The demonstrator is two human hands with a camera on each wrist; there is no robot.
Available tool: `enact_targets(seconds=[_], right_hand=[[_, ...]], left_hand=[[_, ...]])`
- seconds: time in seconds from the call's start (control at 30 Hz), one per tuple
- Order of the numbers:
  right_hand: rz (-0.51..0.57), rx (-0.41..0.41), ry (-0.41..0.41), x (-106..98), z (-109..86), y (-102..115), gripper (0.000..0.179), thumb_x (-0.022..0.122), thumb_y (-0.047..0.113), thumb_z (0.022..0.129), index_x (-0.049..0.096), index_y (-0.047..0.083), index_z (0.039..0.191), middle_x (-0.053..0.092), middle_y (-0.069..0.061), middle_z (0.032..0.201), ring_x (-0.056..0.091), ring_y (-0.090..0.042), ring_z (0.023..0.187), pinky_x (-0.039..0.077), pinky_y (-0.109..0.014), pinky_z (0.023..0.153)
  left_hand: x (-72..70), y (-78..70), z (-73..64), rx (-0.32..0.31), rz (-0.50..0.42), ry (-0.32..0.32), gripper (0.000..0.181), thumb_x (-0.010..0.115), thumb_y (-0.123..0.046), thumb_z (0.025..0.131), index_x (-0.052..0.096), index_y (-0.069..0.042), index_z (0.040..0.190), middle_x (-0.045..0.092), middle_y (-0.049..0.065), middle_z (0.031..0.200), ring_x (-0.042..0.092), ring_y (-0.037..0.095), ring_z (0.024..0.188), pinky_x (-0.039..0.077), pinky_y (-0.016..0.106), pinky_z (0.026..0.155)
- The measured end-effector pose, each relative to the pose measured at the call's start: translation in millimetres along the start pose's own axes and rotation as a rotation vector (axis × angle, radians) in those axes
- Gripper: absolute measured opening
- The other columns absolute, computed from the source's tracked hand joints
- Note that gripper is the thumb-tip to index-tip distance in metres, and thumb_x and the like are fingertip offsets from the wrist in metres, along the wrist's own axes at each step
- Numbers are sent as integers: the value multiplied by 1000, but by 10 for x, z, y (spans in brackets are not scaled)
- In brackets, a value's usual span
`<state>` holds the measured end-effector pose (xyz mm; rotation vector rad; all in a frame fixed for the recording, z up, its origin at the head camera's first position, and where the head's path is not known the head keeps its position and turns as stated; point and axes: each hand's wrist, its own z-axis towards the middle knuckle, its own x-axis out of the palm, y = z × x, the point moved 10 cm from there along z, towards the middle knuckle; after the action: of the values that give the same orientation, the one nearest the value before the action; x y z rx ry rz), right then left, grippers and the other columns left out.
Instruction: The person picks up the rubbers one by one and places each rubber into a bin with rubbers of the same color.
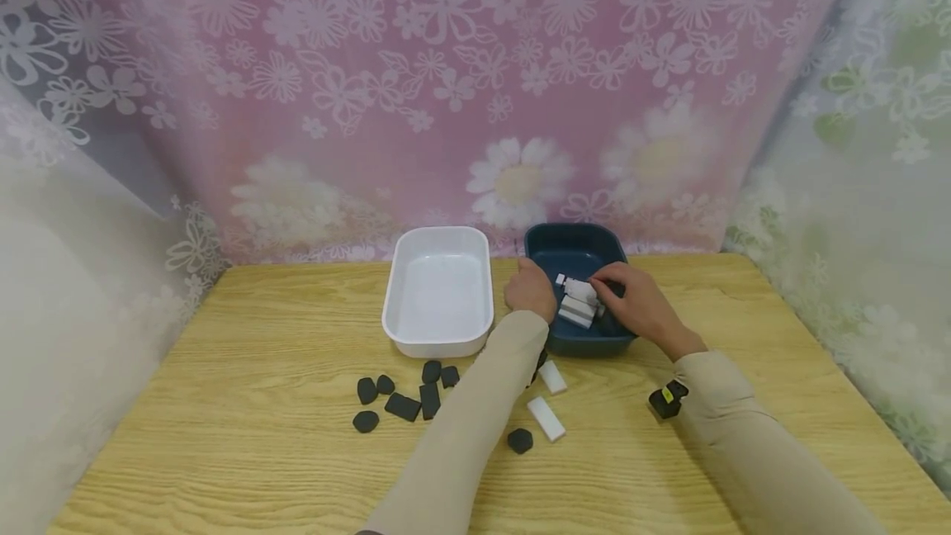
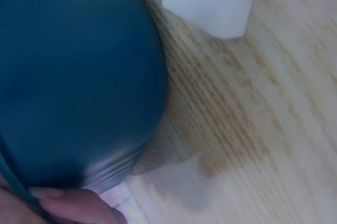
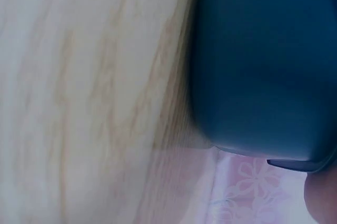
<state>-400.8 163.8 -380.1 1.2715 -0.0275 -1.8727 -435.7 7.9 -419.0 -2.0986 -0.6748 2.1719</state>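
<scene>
A dark blue basin [image 1: 572, 238] stands at the back right of the table with several white blocks [image 1: 576, 311] piled inside. My left hand [image 1: 531, 291] is at its left side; in the left wrist view, the fingers [image 2: 79, 204] curl over the basin's rim. Over the basin's right side reaches my right hand [image 1: 637, 300], thumb and forefinger pinching a white block [image 1: 582, 291] at the top of the pile. In the right wrist view, only part of a finger [image 3: 322, 195] shows by the rim; the block is hidden there.
A white basin [image 1: 438, 345] stands left of the blue one. Several black pieces [image 1: 403, 407] lie before it, partly behind the left sleeve. Two white blocks [image 1: 546, 419] and a black piece [image 1: 520, 441] lie between the forearms. Floral cloth [image 1: 371, 106] hangs behind the table.
</scene>
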Motion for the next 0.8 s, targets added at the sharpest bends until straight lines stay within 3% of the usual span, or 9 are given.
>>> enact_targets(seconds=[0.27, 0.57, 0.8], right_hand=[[-19, -1, -132, -188, -3, -19, 10, 63, 8, 92, 70, 5, 99, 65, -9, 101, 61, -26, 90, 48, -45, 75], [-3, 9, -121, -258, -120, 41, 10, 63, 9, 92, 70, 5, 99, 63, -8, 103, 58, -26, 93, 47, -48, 77], [4, 102, -130, -338, -195, -100, 17, 58, 11, 96, 67, 1, 106, 59, -15, 111, 56, -32, 99, 47, -51, 77]], left_hand=[[24, 1, 10, 6, 5, 4, 32, 60, -25, 93, 49, -6, 116, 70, 5, 95, 67, 18, 83, 54, 33, 66], [-9, 4, 8, -1, -13, -34, 26, 60, -23, 93, 51, -7, 112, 71, 7, 87, 68, 18, 75, 53, 34, 58], [11, -10, -23, 15, 16, -1, 34, 61, -25, 92, 50, -6, 118, 70, 6, 88, 68, 18, 75, 54, 33, 59]])
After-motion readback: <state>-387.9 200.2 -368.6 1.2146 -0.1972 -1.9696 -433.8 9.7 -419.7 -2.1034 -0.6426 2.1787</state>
